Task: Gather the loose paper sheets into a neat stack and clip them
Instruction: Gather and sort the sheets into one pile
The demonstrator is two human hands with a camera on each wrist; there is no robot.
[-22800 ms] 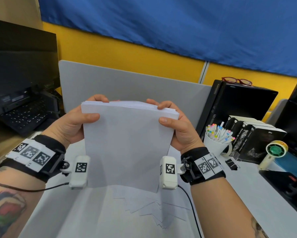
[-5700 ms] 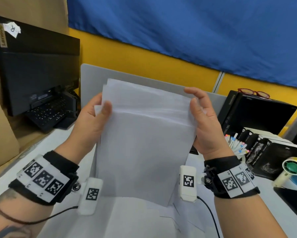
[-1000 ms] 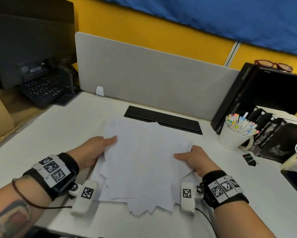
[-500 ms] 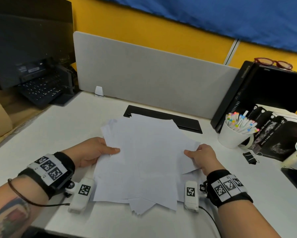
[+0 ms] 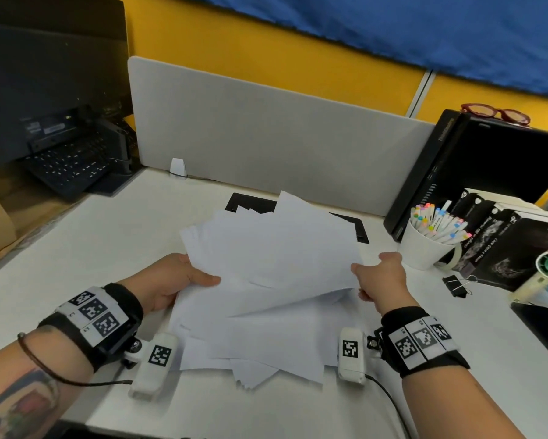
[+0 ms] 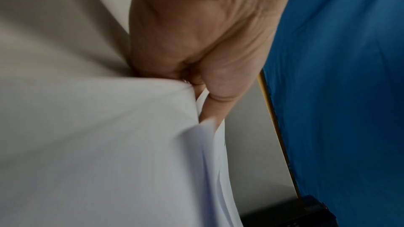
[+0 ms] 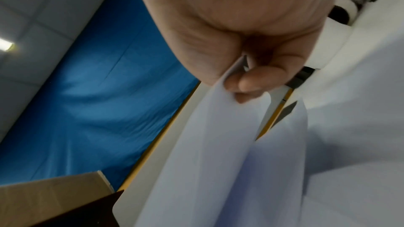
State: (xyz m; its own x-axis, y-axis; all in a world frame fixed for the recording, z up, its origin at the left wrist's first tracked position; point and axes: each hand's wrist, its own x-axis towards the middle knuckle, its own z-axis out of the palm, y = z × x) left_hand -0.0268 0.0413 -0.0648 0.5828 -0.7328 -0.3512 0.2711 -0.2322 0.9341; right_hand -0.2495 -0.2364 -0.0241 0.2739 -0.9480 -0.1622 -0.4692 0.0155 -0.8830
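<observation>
We see the loose paper sheets [image 5: 266,280] fanned out unevenly over the middle of the white desk [image 5: 92,242], their far edges lifted off the surface and the near corners splayed at different angles toward the desk's front edge. The left hand [image 5: 171,280] grips the left side of the pile, thumb lying on top and the fingers tucked beneath; the left wrist view shows the sheets' edges pinched between thumb and fingers. The right hand [image 5: 383,277] holds the right side the same way, and its wrist view shows a curled finger under several separated sheets. A black binder clip [image 5: 456,285] lies on the desk to the right, well apart from the paper. Beside it stand a white cup of markers [image 5: 430,239] and dark boxes [image 5: 513,248]. A grey divider panel [image 5: 266,134] runs behind the paper.
</observation>
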